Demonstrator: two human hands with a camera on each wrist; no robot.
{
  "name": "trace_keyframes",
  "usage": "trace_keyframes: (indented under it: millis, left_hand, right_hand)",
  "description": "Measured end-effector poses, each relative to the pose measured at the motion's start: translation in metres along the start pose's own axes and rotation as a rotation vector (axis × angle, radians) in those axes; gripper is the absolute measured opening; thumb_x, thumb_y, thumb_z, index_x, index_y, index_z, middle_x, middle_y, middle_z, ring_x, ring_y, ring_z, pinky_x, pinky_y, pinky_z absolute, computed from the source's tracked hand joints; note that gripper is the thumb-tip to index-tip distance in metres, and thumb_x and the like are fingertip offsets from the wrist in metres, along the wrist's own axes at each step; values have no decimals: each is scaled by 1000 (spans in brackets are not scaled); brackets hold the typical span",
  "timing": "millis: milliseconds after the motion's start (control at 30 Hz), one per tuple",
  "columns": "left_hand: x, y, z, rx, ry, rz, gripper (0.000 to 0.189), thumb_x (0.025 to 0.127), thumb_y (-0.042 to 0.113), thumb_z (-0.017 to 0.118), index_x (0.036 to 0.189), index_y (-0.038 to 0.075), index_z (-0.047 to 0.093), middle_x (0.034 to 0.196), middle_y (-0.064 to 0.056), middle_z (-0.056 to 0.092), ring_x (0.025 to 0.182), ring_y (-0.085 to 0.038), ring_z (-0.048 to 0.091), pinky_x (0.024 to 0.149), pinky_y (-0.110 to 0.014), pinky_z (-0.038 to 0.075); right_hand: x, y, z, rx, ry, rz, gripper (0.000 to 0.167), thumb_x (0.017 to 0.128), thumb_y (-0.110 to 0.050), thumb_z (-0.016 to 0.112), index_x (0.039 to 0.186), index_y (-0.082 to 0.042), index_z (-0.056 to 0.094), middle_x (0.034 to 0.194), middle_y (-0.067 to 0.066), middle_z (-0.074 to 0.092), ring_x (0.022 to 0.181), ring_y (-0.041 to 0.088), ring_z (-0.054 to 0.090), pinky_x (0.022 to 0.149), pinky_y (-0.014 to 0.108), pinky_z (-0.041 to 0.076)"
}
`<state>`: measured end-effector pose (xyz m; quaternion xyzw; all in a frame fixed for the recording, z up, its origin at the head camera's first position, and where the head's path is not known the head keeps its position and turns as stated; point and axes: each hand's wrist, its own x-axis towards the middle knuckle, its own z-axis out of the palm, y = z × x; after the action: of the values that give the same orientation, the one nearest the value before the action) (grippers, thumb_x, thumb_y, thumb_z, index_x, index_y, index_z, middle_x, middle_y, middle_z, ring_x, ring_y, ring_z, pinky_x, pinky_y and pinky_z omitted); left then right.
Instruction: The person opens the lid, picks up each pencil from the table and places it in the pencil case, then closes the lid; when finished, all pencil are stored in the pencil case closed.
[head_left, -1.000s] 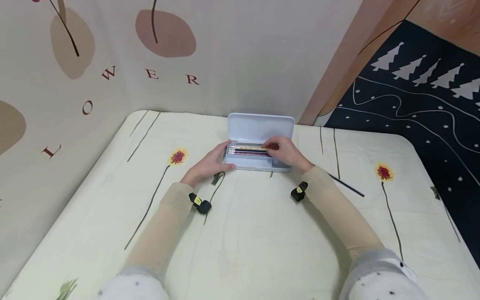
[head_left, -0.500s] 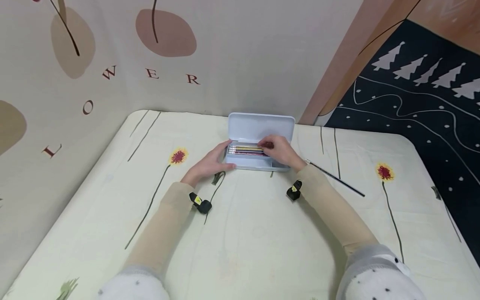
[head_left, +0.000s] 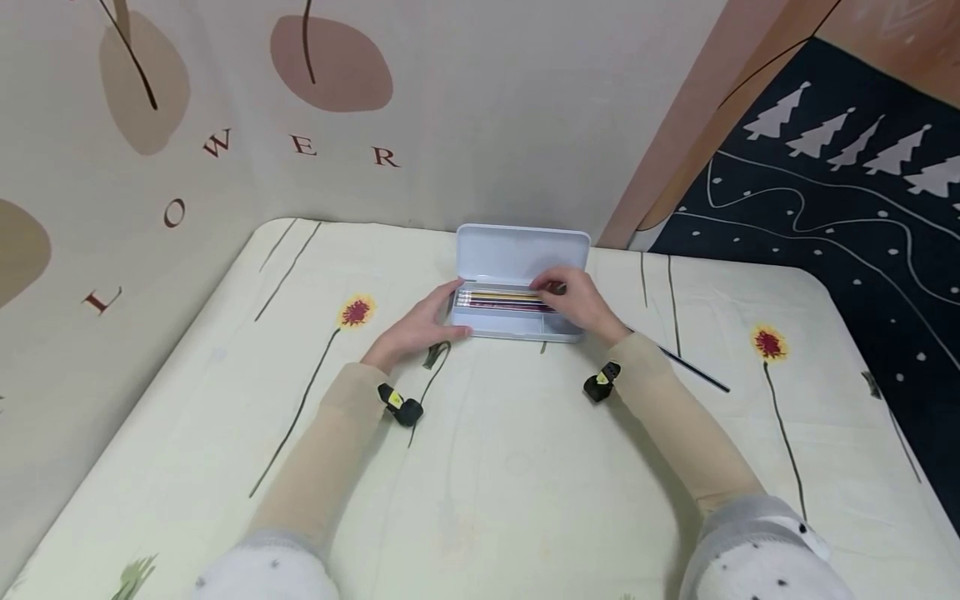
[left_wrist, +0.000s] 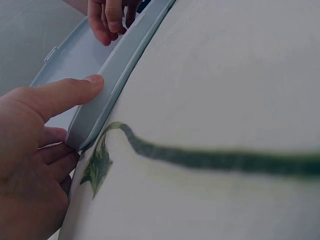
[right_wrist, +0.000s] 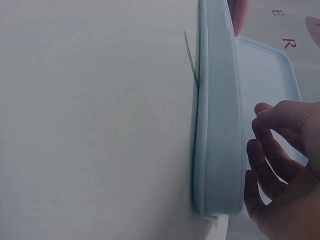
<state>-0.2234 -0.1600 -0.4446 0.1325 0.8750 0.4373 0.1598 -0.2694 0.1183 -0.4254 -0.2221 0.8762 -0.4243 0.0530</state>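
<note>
An open pale blue pencil case (head_left: 510, 334) lies at the table's far middle, its lid (head_left: 522, 252) standing up behind. Several pencils (head_left: 498, 298) lie side by side in it. My left hand (head_left: 420, 323) grips the case's left end. In the left wrist view its thumb (left_wrist: 75, 90) lies along the front rim (left_wrist: 115, 75) and the fingers curl round the corner. My right hand (head_left: 576, 302) is over the case's right end, fingers curled, and seems to pinch a pencil's end. From the right wrist view that hand (right_wrist: 280, 165) hovers beside the case wall (right_wrist: 217, 125).
A black pencil (head_left: 693, 372) lies on the flower-printed tablecloth (head_left: 480, 467) right of my right forearm, partly hidden by it. A patterned wall stands close behind the case. The table's right edge borders a dark rug (head_left: 840, 192).
My right hand has slid to the right along the pencils toward the case's right end. More of the pencils shows. The left hand and the case have stayed put.
</note>
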Motion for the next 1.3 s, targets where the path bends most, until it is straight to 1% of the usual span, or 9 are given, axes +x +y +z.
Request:
trace_keyframes:
  millis: [200,433,567,667,833,1033,1133,1300]
  left_hand:
    - [-1,2,0,-2,-1,6,89,88,26,71,155,10,14,159,-12,14,145,-27,10,116,-46,12]
    - [-1,2,0,-8,-3,5,90,88,27,71,155,10,14,159,-12,14,145,-28,10,116,-47,12]
    - [-1,2,0,-15,-3,1,89,88,26,70,155,10,14,159,-13,14,145,-28,10,116,-47,12]
    - [-1,2,-1,-6,-2,2,89,88,26,70,155,9,14,159,-13,14,145,-28,10,116,-47,12]
    - [-1,1,0,0,-3,5,89,88,27,70,155,9,14,159,-12,14,145,-28,10,116,-46,12]
    - [0,0,0,-16,-1,21,89,88,26,71,155,9,14,159,-12,15,145,-27,10,116,-46,12]
    - [0,0,0,-19,0,25,90,88,26,71,155,9,14,159,-13,15,145,-28,10,116,-46,11]
    - [-1,0,-1,-12,0,22,90,88,27,71,155,10,14,159,-13,15,145,-28,10,116,-47,11]
  right_hand:
    - [-8,4,-6,17,7,-3,15,90,3,60,101,5,69,102,17,65,88,27,59,80,36,49]
    - [-17,8,-13,19,10,12,16,91,3,59,103,5,69,105,18,66,90,27,58,81,36,48]
    - [-23,10,-17,32,17,23,16,91,4,59,103,5,69,104,18,66,90,26,57,82,37,48]
    - [-27,13,-21,39,24,15,16,90,5,59,103,6,69,104,19,66,90,27,57,81,37,48]
    - [-34,18,-28,39,32,10,18,91,5,59,105,6,69,108,20,66,91,27,58,80,36,48]
    - [-43,20,-36,44,40,27,19,91,4,59,106,6,69,111,19,66,93,27,58,81,34,48]
    - [-47,22,-40,47,46,36,19,91,3,60,107,6,69,110,20,66,92,27,58,81,35,48]
    - [-54,26,-46,21,53,72,18,92,0,59,106,4,69,107,18,66,92,26,57,82,36,48]
